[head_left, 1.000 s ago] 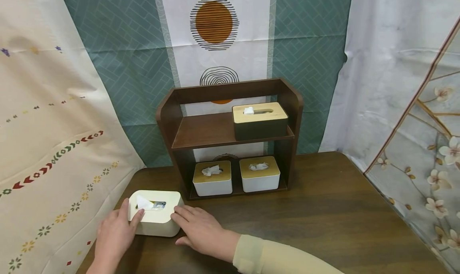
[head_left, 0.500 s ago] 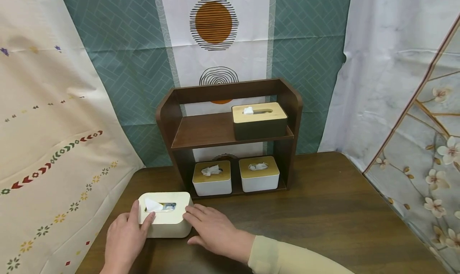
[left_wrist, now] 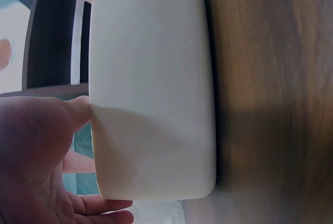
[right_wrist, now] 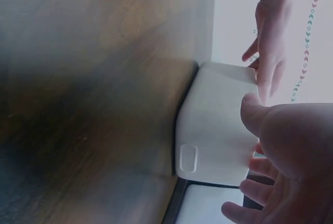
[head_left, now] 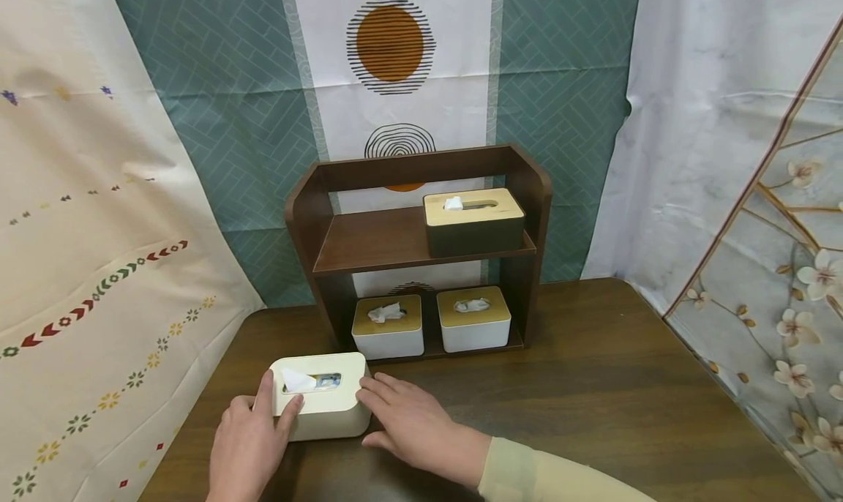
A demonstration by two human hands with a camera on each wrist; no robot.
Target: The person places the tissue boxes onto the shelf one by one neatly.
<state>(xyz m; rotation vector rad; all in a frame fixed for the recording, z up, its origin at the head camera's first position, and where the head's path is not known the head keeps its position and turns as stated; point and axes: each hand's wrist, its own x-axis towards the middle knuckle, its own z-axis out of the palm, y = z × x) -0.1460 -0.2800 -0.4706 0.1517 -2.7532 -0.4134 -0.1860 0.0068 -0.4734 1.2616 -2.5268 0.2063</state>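
Observation:
A cream tissue box [head_left: 332, 423] with rounded corners stands on the table at front left, a white tissue poking from its slot. My left hand [head_left: 249, 440] rests at its left end, thumb on the front top edge and index finger along the top left side. In the left wrist view the other fingers [left_wrist: 106, 203] lie against that end. Fairly straight fingers of my right hand [head_left: 421, 427] touch the right end, the thumb apart from them. The right wrist view shows the box's plain side [right_wrist: 221, 115], with both hands at its ends.
Behind stands a two-tier brown shelf [head_left: 369, 242]. A dark tissue box [head_left: 476, 235] with a wooden lid sits on its upper tier at right. Two white wooden-lidded tissue boxes, a left one [head_left: 388, 343] and a right one [head_left: 476, 335], occupy the lower tier. Patterned cloths [head_left: 99, 195] surround the table.
The cream tissue box has slid to the right along the table, with both hands moving along at its ends. The shelf and its boxes stay in place.

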